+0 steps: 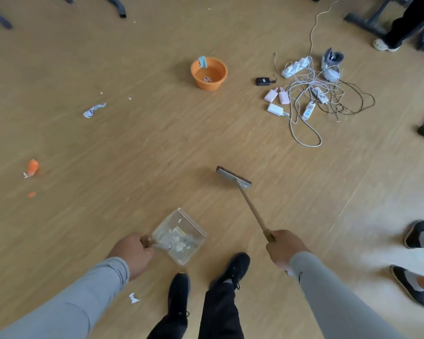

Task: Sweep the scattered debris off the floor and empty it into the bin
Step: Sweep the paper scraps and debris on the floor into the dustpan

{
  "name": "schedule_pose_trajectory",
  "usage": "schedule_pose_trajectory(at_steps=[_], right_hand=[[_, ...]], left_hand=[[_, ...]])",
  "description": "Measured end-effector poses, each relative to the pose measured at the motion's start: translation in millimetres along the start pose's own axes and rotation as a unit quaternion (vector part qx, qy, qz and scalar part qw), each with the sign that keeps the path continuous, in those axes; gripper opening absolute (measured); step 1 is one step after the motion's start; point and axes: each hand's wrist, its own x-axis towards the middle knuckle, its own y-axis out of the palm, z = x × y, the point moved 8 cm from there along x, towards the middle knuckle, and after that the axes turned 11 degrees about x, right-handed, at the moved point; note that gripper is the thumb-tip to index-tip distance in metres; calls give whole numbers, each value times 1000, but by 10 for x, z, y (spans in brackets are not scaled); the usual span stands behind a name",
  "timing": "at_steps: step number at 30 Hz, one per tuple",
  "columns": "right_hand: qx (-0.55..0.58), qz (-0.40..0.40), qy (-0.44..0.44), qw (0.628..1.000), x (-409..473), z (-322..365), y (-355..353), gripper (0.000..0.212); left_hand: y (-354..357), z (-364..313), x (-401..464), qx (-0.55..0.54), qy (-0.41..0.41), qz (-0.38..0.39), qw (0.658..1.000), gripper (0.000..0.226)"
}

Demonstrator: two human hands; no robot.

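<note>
My left hand [132, 254] grips the wooden handle of a clear plastic dustpan [181, 234] that holds several bits of paper and wrapper. My right hand [283, 248] grips the wooden handle of a broom whose brush head [233, 178] is out in front of me on the floor. An orange basin [209, 73] stands further ahead with a few scraps inside. Scattered debris lies to the left: a crumpled white-and-blue wrapper [93, 110], an orange scrap [32, 167], a smaller orange bit [31, 194], and a white paper scrap [133, 298] near my left foot.
A tangle of cables, power strips and chargers [311, 96] lies at the right, with a grey shoe [331, 63] behind it. Another person's feet [420, 234] stand at the right edge. Chair and table legs [119, 8] line the far side.
</note>
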Motion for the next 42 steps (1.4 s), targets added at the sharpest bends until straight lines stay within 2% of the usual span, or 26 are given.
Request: schedule_pose_trajectory(at_steps=[3,7,10,12,14,17,22,27,30,31,34,37,42], right_hand=[[-77,30,16,996,243,149,160,44],[-161,84,19,983,10,66,435,39],[-162,145,35,975,-246,-185,389,41],[-106,182,63,976,-365,-284,123,38],[-51,180,69,980,-492,-300,-251,41],[-30,170,60,983,-739,-243,-548,50],[-2,112,30,993,-770,2,-387,44],[71,45,13,996,-281,463,-87,40],[126,6,21,992,45,688,-44,22],[127,-9,23,992,165,745,-62,22],[116,-45,32,992,559,821,-158,22],[34,-54,30,998,895,936,-245,15],[-76,15,23,997,871,994,61,5]], left_hand=[[51,-25,97,-6,-11,-2,1000,14],[19,13,108,-12,-18,-5,1000,6],[12,49,70,-17,-19,1,1000,5],[15,25,53,-24,-16,10,1000,8],[-10,-2,25,-43,-13,11,999,9],[-51,17,-24,-54,-12,11,998,9],[-46,161,-113,-56,-15,22,998,11],[-55,427,-131,-136,-44,-5,990,10],[-118,450,28,-143,-68,-27,987,12],[-129,439,82,-140,-71,-30,987,13],[-150,424,168,-144,-79,-29,986,6],[-99,435,194,-160,-89,-27,983,9],[-30,374,205,-169,-88,-22,982,5]])
